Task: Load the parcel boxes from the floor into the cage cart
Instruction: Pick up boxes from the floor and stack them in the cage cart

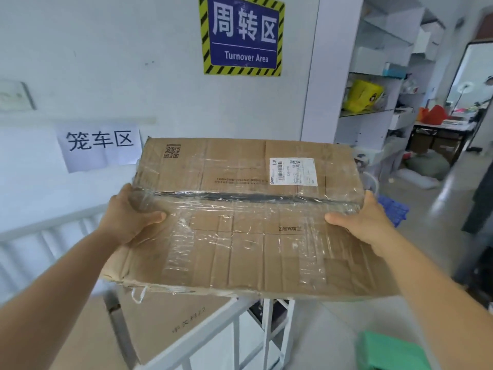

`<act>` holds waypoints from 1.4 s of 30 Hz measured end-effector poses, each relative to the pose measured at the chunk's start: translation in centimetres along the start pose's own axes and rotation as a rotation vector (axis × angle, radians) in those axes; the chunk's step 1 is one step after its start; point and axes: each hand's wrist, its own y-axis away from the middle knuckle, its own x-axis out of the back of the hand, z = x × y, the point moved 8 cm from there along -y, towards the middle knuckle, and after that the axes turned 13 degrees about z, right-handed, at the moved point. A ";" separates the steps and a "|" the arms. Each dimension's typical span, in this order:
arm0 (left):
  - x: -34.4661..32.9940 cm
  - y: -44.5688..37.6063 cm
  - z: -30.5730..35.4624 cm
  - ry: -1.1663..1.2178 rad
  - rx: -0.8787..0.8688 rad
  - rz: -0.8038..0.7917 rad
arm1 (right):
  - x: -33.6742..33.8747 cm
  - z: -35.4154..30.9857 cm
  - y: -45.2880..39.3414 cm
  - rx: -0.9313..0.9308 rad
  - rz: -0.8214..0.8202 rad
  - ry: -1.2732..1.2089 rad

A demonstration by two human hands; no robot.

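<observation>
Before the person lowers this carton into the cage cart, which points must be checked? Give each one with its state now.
1. Left hand grips the carton: ok.
2. Right hand grips its opposite edge: ok.
3. Carton is over the cage cart: ok.
4. Tape seam closed: ok.
5. Free room beside the box already inside: cannot tell.
6. Carton's underside intact: cannot tell.
</observation>
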 end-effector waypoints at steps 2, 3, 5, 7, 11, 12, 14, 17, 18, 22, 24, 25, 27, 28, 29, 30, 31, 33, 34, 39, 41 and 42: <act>0.9 -1.2 -1.8 0.006 0.030 0.018 | -2.2 -1.7 -0.4 0.023 -0.021 -0.006; 1.4 -1.8 -2.9 0.005 0.050 0.030 | -3.3 -2.5 -0.4 0.033 -0.035 -0.002; 2.2 -2.8 -5.0 -0.005 0.086 0.056 | -5.7 -3.8 -0.4 0.047 -0.071 -0.006; 2.9 -3.6 -7.0 -0.022 0.119 0.074 | -8.1 -5.0 -0.5 0.067 -0.114 -0.010; 3.9 -3.9 -9.7 -0.025 0.190 0.111 | -12.6 -7.7 -0.9 0.109 -0.182 0.025; 4.0 -4.1 -10.7 -0.017 0.217 0.126 | -13.9 -8.3 -1.4 0.118 -0.204 0.040; 3.8 -4.7 -13.4 -0.027 0.271 0.146 | -16.9 -9.4 -2.2 0.144 -0.258 0.052; 3.7 -5.2 -16.8 -0.059 0.357 0.175 | -21.8 -10.7 -3.4 0.172 -0.345 0.065; 3.5 -5.4 -17.8 -0.064 0.381 0.188 | -23.5 -10.9 -3.8 0.179 -0.371 0.074; 2.4 -5.6 -21.3 -0.159 0.473 0.212 | -31.6 -10.2 -6.2 0.188 -0.484 0.144; 1.5 -5.4 -23.2 -0.188 0.547 0.207 | -35.3 -9.4 -6.9 0.187 -0.552 0.176; 1.0 -5.3 -24.3 -0.219 0.575 0.195 | -36.9 -9.0 -7.1 0.183 -0.583 0.183; -0.2 -4.5 -26.1 -0.249 0.643 0.185 | -39.9 -7.9 -7.6 0.179 -0.639 0.207; -0.9 -3.9 -27.0 -0.268 0.676 0.176 | -41.3 -7.1 -7.8 0.181 -0.659 0.223; -1.6 -3.3 -27.8 -0.303 0.703 0.165 | -42.7 -6.4 -7.8 0.184 -0.679 0.243; -2.1 -2.6 -28.4 -0.333 0.718 0.156 | -44.0 -5.5 -7.8 0.183 -0.711 0.267; -2.7 -2.0 -29.5 -0.352 0.742 0.142 | -45.4 -4.5 -7.8 0.165 -0.746 0.286; -3.9 -0.8 -31.5 -0.331 0.796 0.133 | -47.5 -2.6 -7.6 0.148 -0.790 0.325; -4.4 0.1 -32.3 -0.331 0.821 0.125 | -48.4 -1.5 -7.3 0.129 -0.815 0.331; -8.4 3.9 -38.0 -0.376 0.939 0.026 | -52.2 5.7 -5.2 0.033 -0.904 0.465; -10.5 4.0 -40.9 -0.378 0.986 -0.042 | -54.2 8.7 -4.8 -0.018 -0.919 0.526; -10.7 3.8 -40.9 -0.373 0.980 -0.046 | -54.2 8.8 -4.7 -0.015 -0.921 0.521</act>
